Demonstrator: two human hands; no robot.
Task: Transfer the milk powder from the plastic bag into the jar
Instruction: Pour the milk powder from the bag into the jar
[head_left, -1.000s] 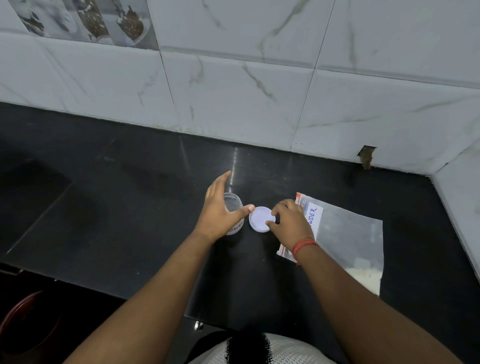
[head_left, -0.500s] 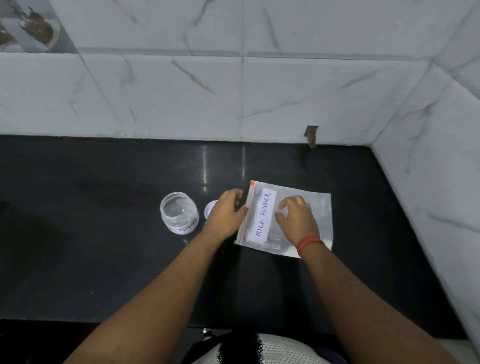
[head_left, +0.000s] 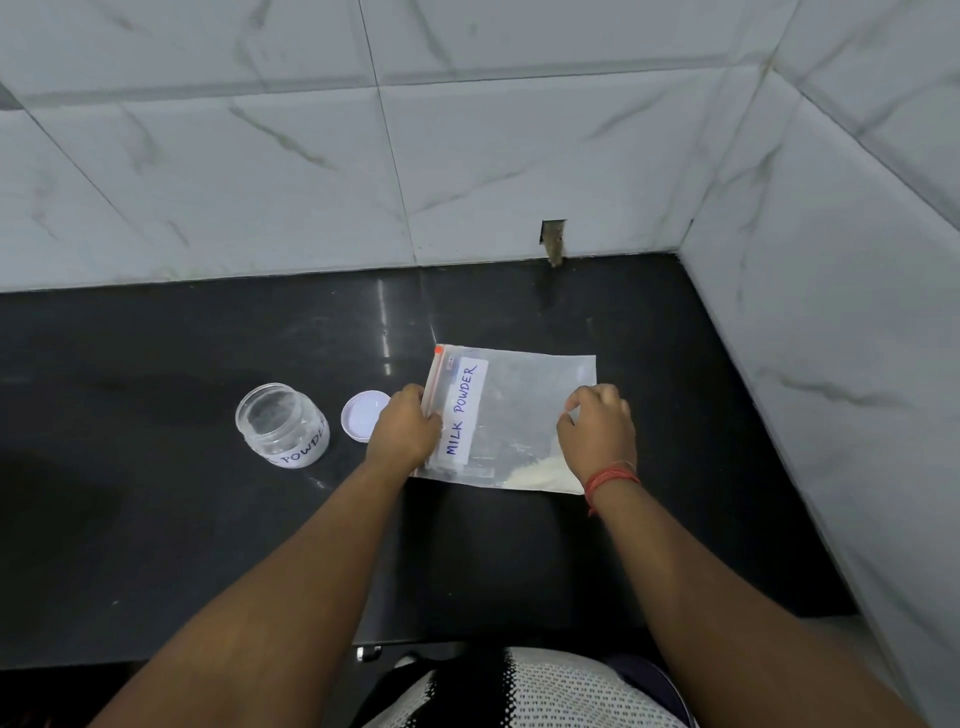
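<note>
A clear zip bag labelled "MILK POWDER" lies flat on the black counter. A little pale powder sits in its near right corner. My left hand pinches the bag's zip edge on the left. My right hand grips the bag's right side. An open clear jar with a white label stands upright to the left, apart from my hands. Its white lid lies flat between the jar and my left hand.
White marble tiled walls close off the back and the right side of the counter. A small notch shows in the back wall near the corner. The counter's front edge runs just before my torso.
My hands left the jar and lid and took hold of the bag. My right hand slid from near the label to the bag's right side. The view turned right.
</note>
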